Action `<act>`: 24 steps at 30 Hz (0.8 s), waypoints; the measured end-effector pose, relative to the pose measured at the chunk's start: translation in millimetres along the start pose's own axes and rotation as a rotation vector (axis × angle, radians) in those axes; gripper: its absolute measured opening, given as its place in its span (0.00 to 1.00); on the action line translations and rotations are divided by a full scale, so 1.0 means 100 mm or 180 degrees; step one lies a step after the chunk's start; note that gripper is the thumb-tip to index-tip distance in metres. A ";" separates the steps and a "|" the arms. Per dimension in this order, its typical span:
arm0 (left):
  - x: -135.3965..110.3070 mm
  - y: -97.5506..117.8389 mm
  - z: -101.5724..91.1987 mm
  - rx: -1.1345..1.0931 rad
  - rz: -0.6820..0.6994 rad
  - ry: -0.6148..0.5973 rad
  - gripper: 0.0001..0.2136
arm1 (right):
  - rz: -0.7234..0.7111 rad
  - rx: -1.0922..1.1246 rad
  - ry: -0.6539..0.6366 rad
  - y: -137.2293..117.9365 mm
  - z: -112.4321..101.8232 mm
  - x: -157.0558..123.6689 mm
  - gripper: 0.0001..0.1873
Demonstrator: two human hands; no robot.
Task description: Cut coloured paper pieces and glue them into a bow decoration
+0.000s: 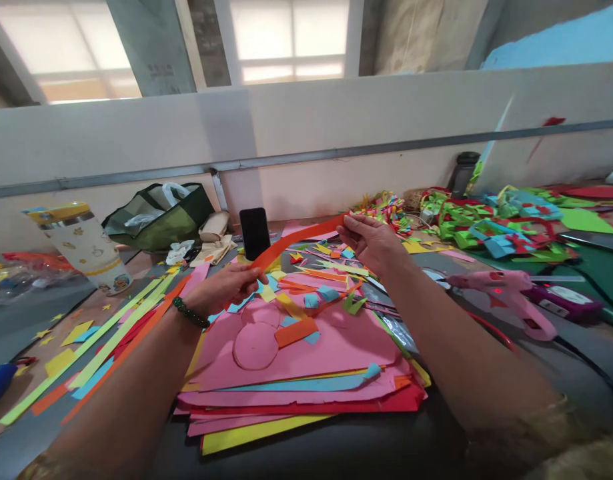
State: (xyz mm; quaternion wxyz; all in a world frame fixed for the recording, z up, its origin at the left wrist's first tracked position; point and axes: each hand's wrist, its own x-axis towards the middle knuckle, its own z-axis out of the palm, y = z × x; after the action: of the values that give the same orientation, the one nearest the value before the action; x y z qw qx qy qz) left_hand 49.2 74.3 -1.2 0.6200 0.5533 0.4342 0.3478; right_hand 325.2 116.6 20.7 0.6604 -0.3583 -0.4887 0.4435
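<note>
An orange strip [299, 238] of paper or felt is stretched between my two hands, above a stack of coloured sheets. My left hand [231, 283], with a dark green bead bracelet at the wrist, pinches its lower left end. Higher up, my right hand [369, 241] grips the other end between thumb and fingers. Below them the top pink sheet [331, 343] bears two joined pink round pieces [256, 345]. Beside these lies a short orange piece [297, 332], among blue, yellow and green scraps.
A pink glue gun [501, 290] with a red light lies at right, its cord trailing. A phone [255, 233] stands upright behind the stack. A tumbler [81, 247], green bag [161, 217] and cut strips [121, 327] are at left; green and blue crafts [506, 230] lie back right.
</note>
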 end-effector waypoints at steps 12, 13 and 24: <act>0.04 -0.05 0.32 -0.1255 -0.0037 0.0142 0.06 | -0.1845 -0.1246 -0.0518 0.03 0.53 -0.69 0.03; 0.03 -0.04 0.34 -0.1317 -0.0021 0.0143 0.07 | -0.2035 -0.1386 -0.0612 0.04 0.54 -0.71 0.03; -0.01 -0.12 0.58 -0.1939 0.0189 0.0056 0.21 | -0.3164 -0.2148 -0.1520 0.23 0.62 -0.87 0.07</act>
State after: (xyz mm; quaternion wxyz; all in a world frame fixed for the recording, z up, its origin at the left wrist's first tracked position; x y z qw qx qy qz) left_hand 101.5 49.0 -12.3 0.7432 0.3513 0.2988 0.4848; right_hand 249.3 45.4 -12.2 0.5113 -0.1687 -0.8423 -0.0258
